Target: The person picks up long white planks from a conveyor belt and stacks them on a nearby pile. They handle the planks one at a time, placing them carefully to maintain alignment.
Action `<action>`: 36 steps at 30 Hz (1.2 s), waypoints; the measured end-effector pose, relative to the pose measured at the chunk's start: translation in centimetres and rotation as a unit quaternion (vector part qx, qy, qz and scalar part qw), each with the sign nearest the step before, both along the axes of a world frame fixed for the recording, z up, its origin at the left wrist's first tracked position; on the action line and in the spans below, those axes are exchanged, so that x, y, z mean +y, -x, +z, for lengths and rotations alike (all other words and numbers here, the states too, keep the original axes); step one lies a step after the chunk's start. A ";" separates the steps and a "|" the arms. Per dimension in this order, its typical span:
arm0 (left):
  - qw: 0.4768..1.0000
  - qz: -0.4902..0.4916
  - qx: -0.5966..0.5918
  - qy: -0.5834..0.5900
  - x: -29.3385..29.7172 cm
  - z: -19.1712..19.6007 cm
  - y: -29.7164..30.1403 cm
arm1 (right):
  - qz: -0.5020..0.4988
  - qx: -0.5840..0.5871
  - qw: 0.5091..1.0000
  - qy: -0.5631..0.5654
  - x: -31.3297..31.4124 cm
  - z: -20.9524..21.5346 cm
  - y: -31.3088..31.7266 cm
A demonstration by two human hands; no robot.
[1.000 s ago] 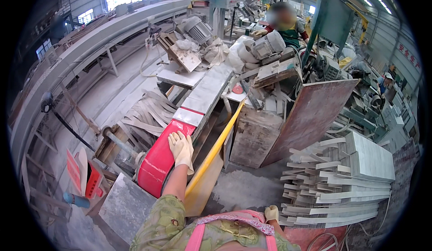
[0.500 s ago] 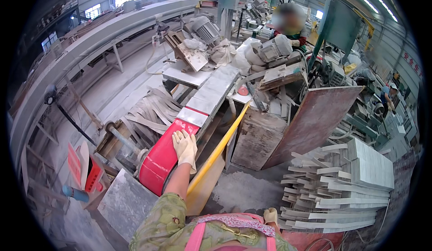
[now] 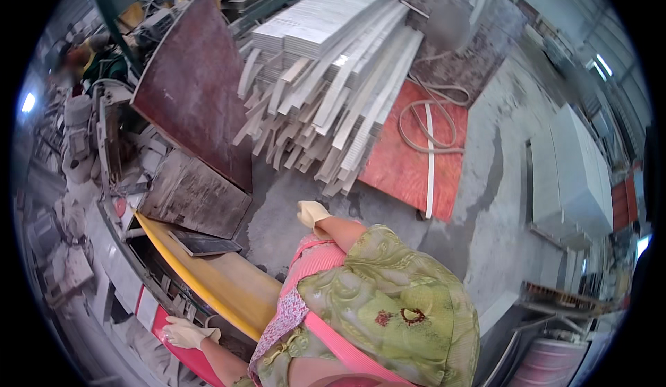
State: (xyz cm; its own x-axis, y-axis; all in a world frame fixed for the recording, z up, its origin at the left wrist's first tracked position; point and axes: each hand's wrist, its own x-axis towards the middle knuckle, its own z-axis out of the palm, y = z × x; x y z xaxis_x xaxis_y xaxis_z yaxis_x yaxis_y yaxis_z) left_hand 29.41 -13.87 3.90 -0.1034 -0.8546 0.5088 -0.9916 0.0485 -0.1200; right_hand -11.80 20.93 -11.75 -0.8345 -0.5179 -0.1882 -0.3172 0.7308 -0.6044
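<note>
My left hand (image 3: 186, 333), in a pale glove, lies with its fingers stretched out on the red cover (image 3: 198, 360) of a long bench-like machine at lower left. It grips nothing. My right hand (image 3: 312, 215), gloved alike, hangs in front of my body above the concrete floor (image 3: 277, 203); its fingers look loosely curled and nothing shows in them. Beyond it lies the stack of long, pale, flat strips (image 3: 333, 75), their uneven ends pointing toward me. A yellow-edged panel (image 3: 229, 276) slopes between my left hand and my body.
A reddish-brown board (image 3: 198, 89) leans beside a worn wooden box (image 3: 198, 193). Right of the strips, a red sheet (image 3: 409, 158) lies on the floor under a looped hose or strap (image 3: 454, 134). Pale slabs (image 3: 572, 172) stand far right; motors and scrap crowd the left.
My view has swung right toward the strips and red sheet. The left hand stays on the red cover, its fingers still stretched. My right hand has come farther out from my body.
</note>
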 end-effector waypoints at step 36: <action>0.995 0.016 -0.004 -0.099 -0.9 -0.5 -0.3 | -0.132 -0.064 0.989 0.026 5.1 -1.4 0.7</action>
State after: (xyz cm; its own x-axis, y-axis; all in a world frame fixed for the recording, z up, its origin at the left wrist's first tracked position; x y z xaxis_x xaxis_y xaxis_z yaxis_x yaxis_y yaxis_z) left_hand 29.68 -14.82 3.36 -0.0781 -0.9413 0.3284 -0.9920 0.0405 -0.1199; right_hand -12.49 26.08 -13.13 -0.9129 -0.2971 -0.2799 -0.0382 0.7449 -0.6661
